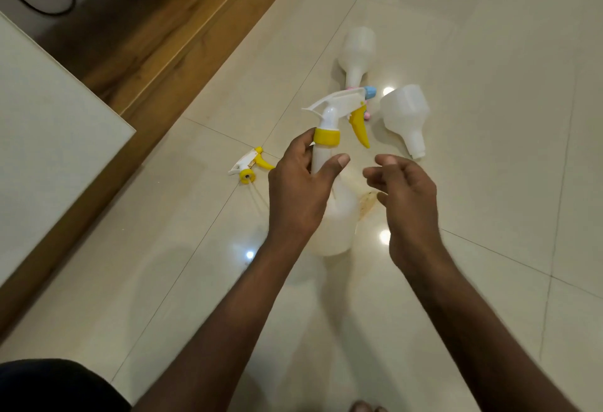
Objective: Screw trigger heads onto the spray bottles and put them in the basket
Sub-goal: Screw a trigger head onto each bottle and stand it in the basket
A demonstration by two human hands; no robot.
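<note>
Left hand holds a fitted spray bottle upright above the floor.

The left hand grips the neck of the translucent white bottle, standing upright; its trigger head, with yellow collar and lever and a blue nozzle, points right and away. The right hand hovers beside it, fingers loosely curled, holding nothing.

The left hand covers the neck of the white plastic spray bottle it holds. A small pink part peeks from behind the white and yellow trigger head; most is hidden. Bare toes are cut off at the bottom edge.
</note>
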